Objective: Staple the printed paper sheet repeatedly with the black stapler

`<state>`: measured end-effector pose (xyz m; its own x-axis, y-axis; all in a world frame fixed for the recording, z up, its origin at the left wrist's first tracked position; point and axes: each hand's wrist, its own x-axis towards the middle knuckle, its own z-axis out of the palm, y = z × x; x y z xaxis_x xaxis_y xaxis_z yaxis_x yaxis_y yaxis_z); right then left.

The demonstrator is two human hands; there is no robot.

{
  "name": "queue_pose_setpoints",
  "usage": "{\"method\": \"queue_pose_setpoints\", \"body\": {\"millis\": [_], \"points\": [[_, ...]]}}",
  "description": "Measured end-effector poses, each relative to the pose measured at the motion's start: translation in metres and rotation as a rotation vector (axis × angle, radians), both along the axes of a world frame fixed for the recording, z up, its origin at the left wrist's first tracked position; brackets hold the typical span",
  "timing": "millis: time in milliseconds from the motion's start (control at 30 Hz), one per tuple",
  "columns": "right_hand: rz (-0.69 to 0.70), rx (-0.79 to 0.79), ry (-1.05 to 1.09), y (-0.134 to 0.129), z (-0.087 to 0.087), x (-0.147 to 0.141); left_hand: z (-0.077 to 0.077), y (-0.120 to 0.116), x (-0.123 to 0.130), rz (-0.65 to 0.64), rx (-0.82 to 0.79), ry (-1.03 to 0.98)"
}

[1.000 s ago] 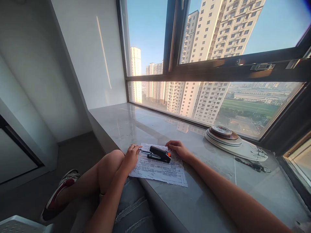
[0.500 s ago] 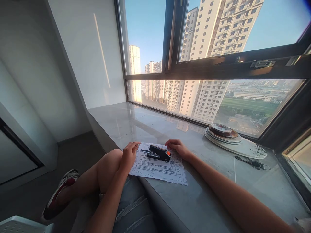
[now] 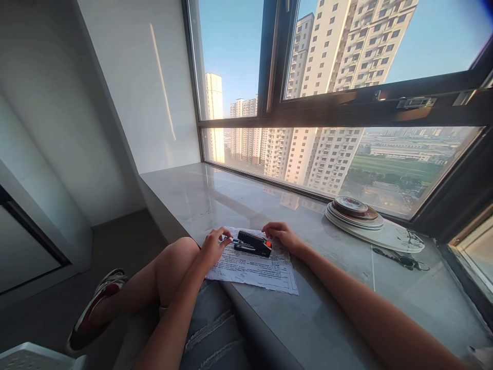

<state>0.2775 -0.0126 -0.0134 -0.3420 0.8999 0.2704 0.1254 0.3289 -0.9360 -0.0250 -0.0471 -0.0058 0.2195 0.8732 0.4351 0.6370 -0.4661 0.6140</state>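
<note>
A black stapler with an orange part at its right end lies on a printed sheet of paper. From its left end a metal slide sticks out. My left hand has its thumb and fingers closed on the tip of that slide. Just behind the stapler's right end, my right hand rests at the paper's far edge. Its fingers are loosely bent and slightly apart, with nothing seen in them.
The paper lies on a grey, glossy window ledge, partly over its front edge. Stacked plates stand at the right by the window, beside dark keys or a cord. My bent knee is close to the ledge.
My left hand has moved right from the paper's left edge and closed on the end of the stapler's slide. My right hand and the stapler have stayed in place.
</note>
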Motion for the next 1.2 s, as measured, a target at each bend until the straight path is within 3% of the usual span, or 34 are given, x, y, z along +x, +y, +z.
{"method": "queue_pose_setpoints", "body": {"millis": [233, 400, 500, 600, 700, 800, 1033, 1200], "points": [[-0.019, 0.002, -0.033, -0.001, 0.002, -0.001, 0.003, -0.001, -0.002, -0.028, -0.038, 0.010], [-0.012, -0.003, -0.029, -0.001, 0.001, -0.001, -0.001, -0.001, -0.006, -0.114, -0.015, -0.112], [-0.033, 0.022, -0.019, -0.005, 0.007, 0.000, -0.003, -0.002, -0.008, -0.057, -0.071, -0.150], [-0.126, 0.184, -0.085, -0.016, 0.022, -0.004, -0.006, 0.000, -0.011, 0.062, -0.117, -0.161], [-0.090, 0.370, -0.263, -0.033, 0.036, -0.020, -0.009, 0.003, -0.012, 0.107, -0.106, -0.203], [-0.079, 0.444, -0.426, -0.046, 0.034, -0.046, -0.010, 0.004, -0.012, 0.101, -0.128, -0.264], [-0.170, 0.534, -0.597, -0.053, 0.017, -0.073, 0.005, -0.011, -0.003, -0.317, -0.302, -0.225], [-0.148, 0.504, -0.637, -0.054, 0.025, -0.071, 0.012, -0.011, -0.006, -0.371, -0.271, -0.237]]}}
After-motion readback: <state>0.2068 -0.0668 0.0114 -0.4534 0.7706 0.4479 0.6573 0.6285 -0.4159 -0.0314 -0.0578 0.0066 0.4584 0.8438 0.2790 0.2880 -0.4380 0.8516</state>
